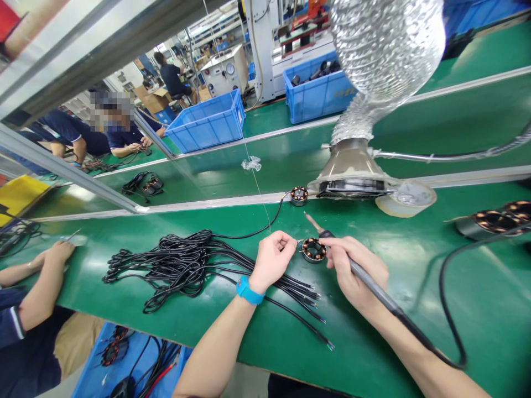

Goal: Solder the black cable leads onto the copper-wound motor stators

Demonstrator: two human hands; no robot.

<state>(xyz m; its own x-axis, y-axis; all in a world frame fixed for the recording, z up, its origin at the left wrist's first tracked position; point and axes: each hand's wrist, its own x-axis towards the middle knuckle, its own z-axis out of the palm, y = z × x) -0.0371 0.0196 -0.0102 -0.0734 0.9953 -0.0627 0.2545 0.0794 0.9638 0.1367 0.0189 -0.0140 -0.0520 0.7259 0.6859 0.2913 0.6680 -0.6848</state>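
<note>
My right hand [359, 271] grips a soldering iron [365, 276], its tip pointing up and away above the green bench. A small motor stator [314, 250] with copper windings sits between my hands, and the right fingertips are beside it. My left hand [274, 258], wearing a blue wristband [249, 291], is closed in a pinch. A thin solder wire [261, 190] runs down from above into its fingers. Short wire ends lie between those fingertips and the stator. Under and beside my left wrist spreads a bundle of black cables [178, 262] with stripped ends toward me.
Another stator [298, 195], with a cable, is by the rail. A fume hood [350, 166] on a foil duct stands behind, beside a round container [406, 199]. More stators [489, 221] are at right. A co-worker's hands [58, 254] are at left; blue bins [207, 121] stand behind.
</note>
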